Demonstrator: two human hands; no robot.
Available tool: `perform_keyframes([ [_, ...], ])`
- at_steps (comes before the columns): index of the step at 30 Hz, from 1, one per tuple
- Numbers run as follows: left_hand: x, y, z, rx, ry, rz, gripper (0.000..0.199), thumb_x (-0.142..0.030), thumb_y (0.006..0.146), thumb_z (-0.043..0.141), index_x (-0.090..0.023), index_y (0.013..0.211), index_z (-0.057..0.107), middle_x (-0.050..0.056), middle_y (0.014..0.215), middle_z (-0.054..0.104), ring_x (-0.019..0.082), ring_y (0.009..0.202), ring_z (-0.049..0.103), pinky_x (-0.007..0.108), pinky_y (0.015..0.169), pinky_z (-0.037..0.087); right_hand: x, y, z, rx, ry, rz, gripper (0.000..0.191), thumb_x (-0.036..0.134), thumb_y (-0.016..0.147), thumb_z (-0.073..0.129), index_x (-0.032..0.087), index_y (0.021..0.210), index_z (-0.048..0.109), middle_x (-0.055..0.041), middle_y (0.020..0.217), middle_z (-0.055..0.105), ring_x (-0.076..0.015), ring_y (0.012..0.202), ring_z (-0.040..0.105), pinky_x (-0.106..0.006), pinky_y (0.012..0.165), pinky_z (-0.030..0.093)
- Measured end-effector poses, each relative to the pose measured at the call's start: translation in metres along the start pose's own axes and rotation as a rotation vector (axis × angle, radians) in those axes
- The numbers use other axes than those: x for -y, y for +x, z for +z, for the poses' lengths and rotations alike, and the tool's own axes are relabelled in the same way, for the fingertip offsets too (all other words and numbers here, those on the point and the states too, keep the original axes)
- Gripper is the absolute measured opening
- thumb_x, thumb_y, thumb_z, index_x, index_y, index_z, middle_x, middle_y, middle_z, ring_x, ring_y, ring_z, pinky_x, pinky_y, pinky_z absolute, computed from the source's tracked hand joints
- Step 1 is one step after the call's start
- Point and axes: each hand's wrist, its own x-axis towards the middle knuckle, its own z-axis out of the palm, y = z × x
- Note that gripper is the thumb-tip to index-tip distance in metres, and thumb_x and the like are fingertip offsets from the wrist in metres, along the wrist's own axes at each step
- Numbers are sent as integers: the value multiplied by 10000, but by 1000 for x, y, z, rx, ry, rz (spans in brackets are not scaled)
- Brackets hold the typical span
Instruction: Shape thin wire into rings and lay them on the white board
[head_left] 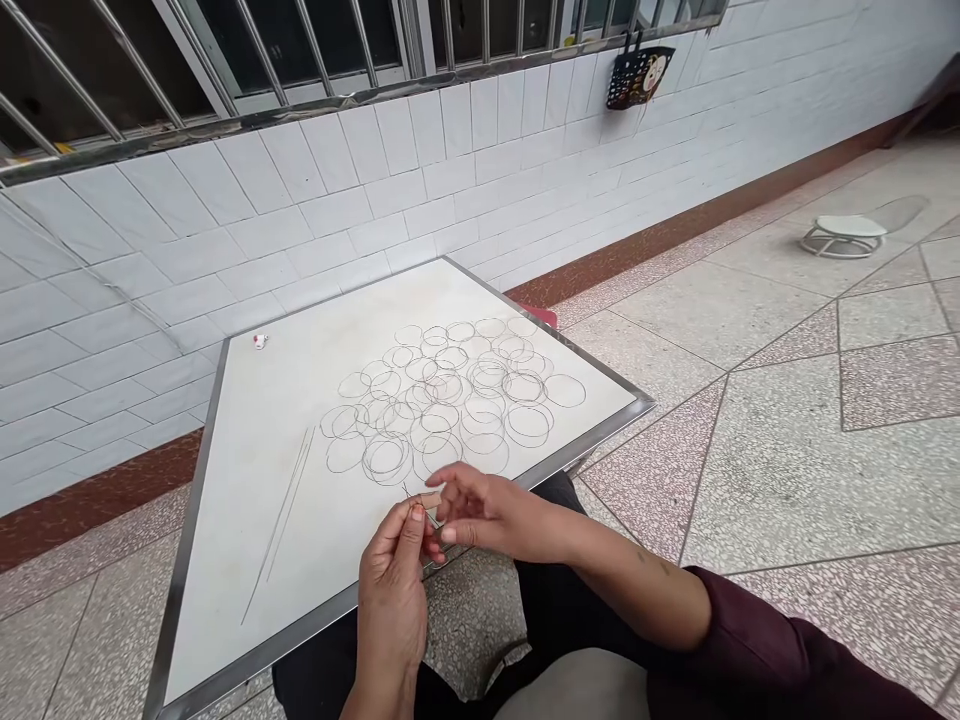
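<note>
My left hand [392, 580] is closed at the table's front edge, thumb and index finger pinching a thin dark wire [406, 490] whose short ends stick up past the fingertips. The rest of that wire is mostly hidden by the fingers. A tan band, perhaps tape, shows around a finger there. Close on its right, my right hand [499, 515] has thumb and fingers apart, with nothing visible held between them. Beyond both hands, many thin wire rings [565, 376] lie overlapping on the white table [330, 330]. Several straight wires [279, 522] lie to the left.
A small red-and-white object [260, 341] rests near the table's far left corner. Behind stands a white tiled wall [300, 240] below barred windows; a dark basket [637, 77] hangs there. A low white stool [844, 235] stands on the stone floor at right.
</note>
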Motion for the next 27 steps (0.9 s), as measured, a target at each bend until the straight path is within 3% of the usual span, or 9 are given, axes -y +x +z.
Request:
perform_keyframes([
  [2, 0, -1, 2, -11, -30, -7, 282, -458, 815, 732, -190, 897, 760, 9, 737, 575, 125, 654, 496, 250, 596, 444, 0, 4, 3, -132, 39, -91, 392, 327, 920, 633, 251, 1291, 530, -53, 1071, 607, -182, 969, 610, -350, 841, 513],
  [5, 1, -3, 4, 3, -33, -23, 287, -464, 812, 735, -183, 866, 753, 14, 729, 586, 134, 658, 518, 262, 614, 460, 3, 10, 10, -272, -91, -206, 215, 331, 933, 618, 253, 1130, 654, -60, 1075, 612, -196, 1008, 595, -391, 916, 489],
  [9, 3, -6, 3, 44, -10, -32, 299, -465, 832, 714, -168, 816, 745, 25, 730, 607, 147, 689, 540, 282, 668, 480, 5, 15, 15, -280, -181, -215, 110, 310, 938, 620, 242, 956, 703, -47, 937, 649, -207, 969, 605, -394, 917, 485],
  [13, 1, -7, 1, 74, -31, -64, 287, -449, 829, 723, -165, 847, 762, 36, 764, 653, 156, 723, 566, 300, 722, 503, 3, 13, 17, -262, -207, -218, 76, 261, 937, 614, 232, 955, 682, -33, 899, 645, -179, 876, 611, -358, 862, 498],
  [16, -2, -9, 1, 86, -51, -102, 304, -445, 834, 717, -166, 936, 780, 67, 870, 713, 182, 812, 622, 323, 788, 520, 1, 11, 19, -328, -253, -274, 81, 231, 945, 587, 221, 939, 667, -28, 878, 632, -171, 860, 597, -329, 805, 492],
  [20, -4, -12, -1, 90, -55, -120, 315, -434, 866, 688, -175, 1021, 780, 91, 997, 746, 215, 946, 659, 359, 896, 515, -1, 11, 23, -407, -330, -363, 77, 206, 960, 565, 218, 963, 641, -29, 884, 633, -175, 883, 573, -327, 800, 478],
  [27, -2, -18, 5, 81, -185, -106, 318, -417, 906, 649, -226, 1139, 752, 83, 1137, 726, 206, 1078, 640, 343, 983, 477, 2, 9, 29, -497, -381, -475, 109, 159, 962, 528, 219, 1021, 598, -62, 1020, 616, -202, 1030, 542, -382, 920, 467],
])
